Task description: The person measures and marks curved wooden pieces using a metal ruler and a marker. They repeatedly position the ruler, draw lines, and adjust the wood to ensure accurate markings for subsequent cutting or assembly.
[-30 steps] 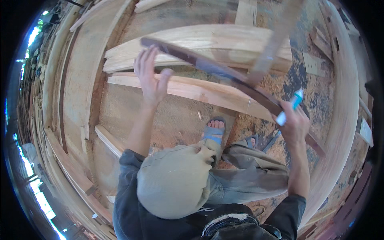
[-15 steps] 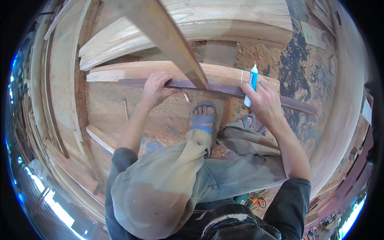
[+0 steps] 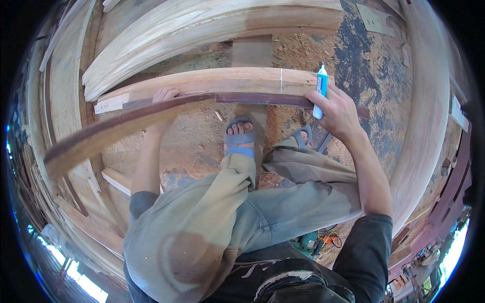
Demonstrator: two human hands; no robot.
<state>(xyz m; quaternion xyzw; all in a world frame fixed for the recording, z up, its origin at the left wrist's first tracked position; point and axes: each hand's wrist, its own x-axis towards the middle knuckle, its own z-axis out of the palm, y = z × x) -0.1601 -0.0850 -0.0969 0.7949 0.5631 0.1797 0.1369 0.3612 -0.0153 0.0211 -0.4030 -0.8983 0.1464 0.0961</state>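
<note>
Lengthwise, the wooden square (image 3: 252, 98) edges the plank (image 3: 237, 76) beside open floor (image 3: 194, 132).

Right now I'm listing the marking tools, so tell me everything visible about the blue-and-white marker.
The marker is slim and plastic-looking: blue middle, white rear end, white neck narrowing to the tip. The right hand holds it between thumb and fingers, tip pointing forward, seen over the right end of the pale plank. Whether it is capped is unclear.
</note>
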